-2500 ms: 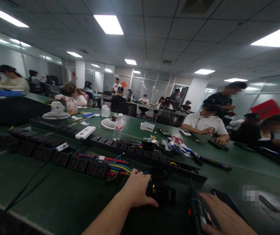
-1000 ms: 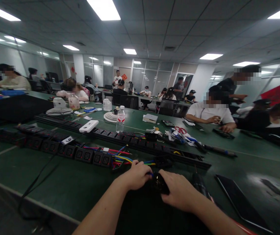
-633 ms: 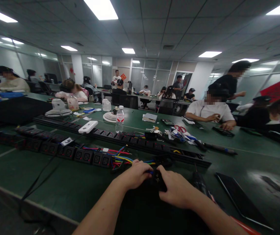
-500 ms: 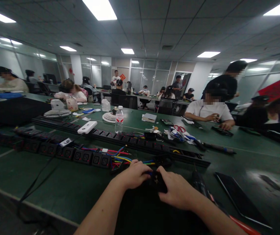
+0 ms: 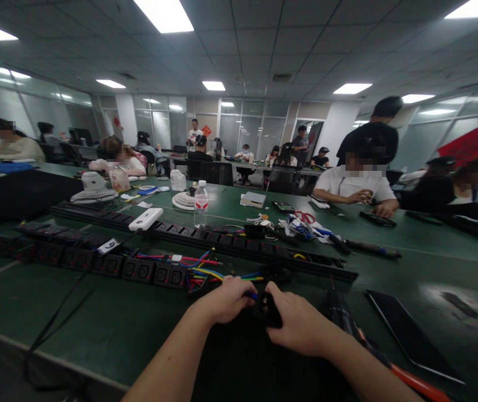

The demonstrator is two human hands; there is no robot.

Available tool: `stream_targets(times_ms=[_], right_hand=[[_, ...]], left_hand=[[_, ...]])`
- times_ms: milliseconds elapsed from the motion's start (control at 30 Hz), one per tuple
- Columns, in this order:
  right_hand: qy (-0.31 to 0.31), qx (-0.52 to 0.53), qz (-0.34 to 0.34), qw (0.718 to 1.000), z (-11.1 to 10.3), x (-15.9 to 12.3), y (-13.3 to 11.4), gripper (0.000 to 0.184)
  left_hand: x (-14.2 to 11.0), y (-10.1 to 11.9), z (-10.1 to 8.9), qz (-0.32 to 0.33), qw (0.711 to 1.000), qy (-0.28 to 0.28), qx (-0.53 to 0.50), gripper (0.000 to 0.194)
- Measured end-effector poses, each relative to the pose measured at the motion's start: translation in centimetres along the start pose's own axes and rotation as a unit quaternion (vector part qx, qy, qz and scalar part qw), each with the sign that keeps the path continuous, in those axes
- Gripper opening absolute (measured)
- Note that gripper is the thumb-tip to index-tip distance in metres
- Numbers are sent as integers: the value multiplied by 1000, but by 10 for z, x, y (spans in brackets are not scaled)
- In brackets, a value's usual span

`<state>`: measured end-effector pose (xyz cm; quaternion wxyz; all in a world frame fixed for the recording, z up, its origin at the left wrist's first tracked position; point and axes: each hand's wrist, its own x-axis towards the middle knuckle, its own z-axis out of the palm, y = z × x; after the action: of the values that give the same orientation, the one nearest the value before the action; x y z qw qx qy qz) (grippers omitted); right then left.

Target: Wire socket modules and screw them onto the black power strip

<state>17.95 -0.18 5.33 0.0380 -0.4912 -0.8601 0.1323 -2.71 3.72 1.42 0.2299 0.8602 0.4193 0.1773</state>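
My right hand grips a small black part with metal terminals, a little above the green table. Pinched in my left hand is a blue wire, whose end meets the left side of that part. Loose red, blue and yellow-green wires run out of a black power strip at my left. Beside my right forearm lies an electric screwdriver with a black and orange body. My fingers partly cover the black part, so the wire's exact seat in it cannot be made out.
A second long power strip crosses the table behind my hands. A water bottle, a white device and red-handled scissors lie beyond. A dark tablet rests at right. Several people sit around; one person works opposite.
Earlier my right hand was on the electric screwdriver; it has let go and now holds the black part. My left hand moved from that part to the blue wire. The last half second shows little change.
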Motion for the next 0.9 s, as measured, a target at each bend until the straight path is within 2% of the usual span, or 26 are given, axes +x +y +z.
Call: stream_targets(times_ms=[233, 367, 500, 900], right_hand=[[24, -3, 11, 1000, -5, -2, -1, 38], [32, -17, 5, 999, -9, -4, 4, 45], [33, -38, -7, 999, -10, -5, 11, 55], [17, -47, -55, 997, -18, -5, 19, 63]], left_hand=[[2, 2, 3, 10, 998, 64, -23, 14], [4, -1, 6, -9, 995, 89, -33, 13], [6, -3, 7, -6, 997, 76, -33, 15], [0, -1, -3, 1, 999, 30, -13, 19]])
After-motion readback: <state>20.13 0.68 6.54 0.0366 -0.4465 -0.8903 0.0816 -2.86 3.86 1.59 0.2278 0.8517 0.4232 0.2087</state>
